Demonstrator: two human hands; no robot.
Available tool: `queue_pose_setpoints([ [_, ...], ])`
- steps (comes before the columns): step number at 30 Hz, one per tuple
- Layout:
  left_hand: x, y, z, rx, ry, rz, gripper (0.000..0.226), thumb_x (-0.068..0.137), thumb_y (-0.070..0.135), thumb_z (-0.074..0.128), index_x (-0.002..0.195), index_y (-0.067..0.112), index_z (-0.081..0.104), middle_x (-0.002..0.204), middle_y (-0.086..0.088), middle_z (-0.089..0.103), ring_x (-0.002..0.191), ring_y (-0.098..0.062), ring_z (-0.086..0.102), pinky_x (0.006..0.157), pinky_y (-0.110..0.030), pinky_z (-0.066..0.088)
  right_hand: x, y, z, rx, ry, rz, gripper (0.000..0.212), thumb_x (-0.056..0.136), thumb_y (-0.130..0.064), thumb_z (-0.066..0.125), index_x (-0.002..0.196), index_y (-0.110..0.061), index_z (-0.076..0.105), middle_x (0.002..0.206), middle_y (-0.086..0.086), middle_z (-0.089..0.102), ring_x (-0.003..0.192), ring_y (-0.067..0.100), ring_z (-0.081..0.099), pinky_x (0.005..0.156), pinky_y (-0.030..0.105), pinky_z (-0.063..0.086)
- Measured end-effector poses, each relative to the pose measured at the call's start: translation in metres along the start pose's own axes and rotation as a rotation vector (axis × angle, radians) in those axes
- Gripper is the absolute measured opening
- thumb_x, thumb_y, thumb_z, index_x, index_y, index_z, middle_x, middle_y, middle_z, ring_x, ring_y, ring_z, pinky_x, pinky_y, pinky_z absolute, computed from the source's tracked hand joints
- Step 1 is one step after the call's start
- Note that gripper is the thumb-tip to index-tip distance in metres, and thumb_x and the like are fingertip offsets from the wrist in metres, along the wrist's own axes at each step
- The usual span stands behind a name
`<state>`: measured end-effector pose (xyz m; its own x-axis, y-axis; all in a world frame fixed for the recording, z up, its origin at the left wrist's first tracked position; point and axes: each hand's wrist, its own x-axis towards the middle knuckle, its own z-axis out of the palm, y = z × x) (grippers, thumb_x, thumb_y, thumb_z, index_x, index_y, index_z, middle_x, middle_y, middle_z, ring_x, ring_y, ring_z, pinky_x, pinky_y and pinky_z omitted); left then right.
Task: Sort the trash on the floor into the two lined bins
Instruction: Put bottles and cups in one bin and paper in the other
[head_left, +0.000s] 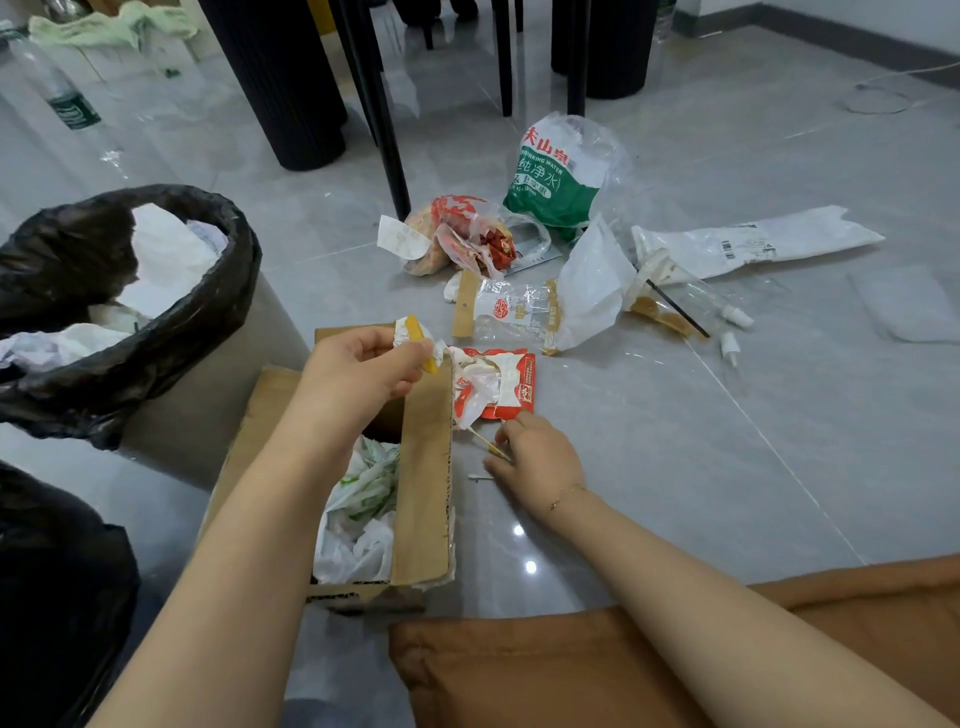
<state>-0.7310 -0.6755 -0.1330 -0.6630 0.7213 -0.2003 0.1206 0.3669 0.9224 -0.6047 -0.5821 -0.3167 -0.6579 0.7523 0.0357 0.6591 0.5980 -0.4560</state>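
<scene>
Brown cushion (675, 670) nearest. Left hand (363, 369), grip pinched on crumpled yellow/white wrapper (415, 335) over cardboard box (423, 467) w/ plastic bags inside. Right hand (535, 460), grip closing on thin stick (488, 444) on floor; light, take mid-shaft. Black-lined bin (228, 228) holds paper.
</scene>
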Motion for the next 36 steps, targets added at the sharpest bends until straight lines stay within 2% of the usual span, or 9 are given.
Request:
queue_pose_setpoints([
  [8, 0.002, 0.000, -0.003, -0.014, -0.002, 0.007, 0.009, 0.086, 0.025, 0.069, 0.089, 0.017, 0.069, 0.081, -0.003, 0.067, 0.076, -0.009, 0.061, 0.083, -0.022, 0.054, 0.005, -0.005, 0.010, -0.035, 0.030, 0.006, 0.014, 0.093, -0.020, 0.056, 0.095, -0.008, 0.061, 0.101, 0.010, 0.061, 0.095, 0.027, 0.055, 0.075, 0.036, 0.045],
  [10, 0.003, 0.000, -0.003, -0.007, 0.003, 0.007, 0.011, 0.086, 0.027, 0.070, 0.090, 0.016, 0.070, 0.081, -0.003, 0.067, 0.077, -0.010, 0.061, 0.084, -0.023, 0.054, 0.004, -0.007, 0.006, -0.097, 0.039, -0.050, 0.010, 0.078, -0.007, 0.072, 0.082, -0.005, 0.063, 0.086, 0.012, 0.063, 0.079, 0.029, 0.060, 0.060, 0.032, 0.046],
  [12, 0.003, 0.000, -0.003, -0.020, 0.003, 0.003, 0.011, 0.085, 0.027, 0.070, 0.089, 0.017, 0.070, 0.080, -0.002, 0.067, 0.078, -0.010, 0.061, 0.087, -0.026, 0.054, 0.003, -0.005, 0.005, -0.131, 0.047, -0.100, 0.026, 0.055, 0.001, 0.084, 0.067, -0.005, 0.062, 0.069, 0.012, 0.061, 0.060, 0.029, 0.060, 0.045, 0.027, 0.042],
  [15, 0.003, 0.001, -0.004, -0.042, -0.006, 0.001, 0.011, 0.085, 0.026, 0.070, 0.090, 0.017, 0.070, 0.079, -0.001, 0.067, 0.078, -0.010, 0.061, 0.086, -0.025, 0.054, -0.004, -0.001, 0.000, -0.055, 0.055, -0.120, 0.007, 0.086, -0.011, 0.063, 0.087, -0.003, 0.064, 0.093, 0.014, 0.061, 0.086, 0.031, 0.059, 0.066, 0.035, 0.045],
  [16, 0.003, 0.001, -0.004, -0.053, -0.010, 0.003, 0.010, 0.086, 0.026, 0.070, 0.090, 0.017, 0.070, 0.079, -0.001, 0.067, 0.077, -0.010, 0.061, 0.086, -0.024, 0.054, -0.009, 0.002, -0.003, -0.014, 0.065, -0.119, 0.013, 0.092, -0.016, 0.056, 0.093, -0.005, 0.063, 0.099, 0.012, 0.060, 0.092, 0.029, 0.056, 0.073, 0.036, 0.044],
  [23, 0.000, 0.005, -0.006, -0.071, -0.013, 0.003, 0.013, 0.086, 0.027, 0.070, 0.089, 0.014, 0.070, 0.078, -0.002, 0.065, 0.075, -0.011, 0.060, 0.091, -0.029, 0.054, -0.054, 0.003, -0.013, 0.055, -0.091, -0.270, 0.020, 0.092, -0.023, 0.058, 0.102, -0.009, 0.068, 0.115, 0.004, 0.059, 0.105, 0.021, 0.053, 0.085, 0.030, 0.045],
  [27, -0.007, 0.004, -0.008, -0.066, -0.015, 0.014, 0.016, 0.086, 0.028, 0.070, 0.092, 0.014, 0.070, 0.079, -0.001, 0.066, 0.074, -0.009, 0.061, 0.089, -0.027, 0.055, -0.062, 0.005, -0.002, -0.047, -0.035, -0.287, 0.022, 0.092, -0.020, 0.057, 0.102, -0.005, 0.069, 0.111, 0.006, 0.065, 0.103, 0.025, 0.058, 0.080, 0.034, 0.050],
  [31, -0.009, 0.004, -0.008, -0.064, -0.005, 0.014, 0.014, 0.087, 0.027, 0.069, 0.092, 0.015, 0.070, 0.080, -0.001, 0.066, 0.074, -0.008, 0.061, 0.083, -0.022, 0.055, -0.066, 0.004, 0.009, -0.165, 0.031, -0.373, 0.018, 0.060, -0.008, 0.082, 0.074, -0.009, 0.071, 0.075, 0.003, 0.066, 0.068, 0.021, 0.064, 0.050, 0.025, 0.051],
  [36, -0.008, 0.004, -0.009, -0.083, 0.005, 0.008, 0.013, 0.087, 0.026, 0.069, 0.092, 0.014, 0.069, 0.080, -0.001, 0.066, 0.073, -0.008, 0.061, 0.081, -0.021, 0.054, -0.060, 0.005, 0.013, -0.215, 0.110, -0.422, 0.030, 0.040, 0.001, 0.083, 0.062, -0.011, 0.065, 0.066, 0.002, 0.062, 0.059, 0.020, 0.059, 0.047, 0.025, 0.046],
])
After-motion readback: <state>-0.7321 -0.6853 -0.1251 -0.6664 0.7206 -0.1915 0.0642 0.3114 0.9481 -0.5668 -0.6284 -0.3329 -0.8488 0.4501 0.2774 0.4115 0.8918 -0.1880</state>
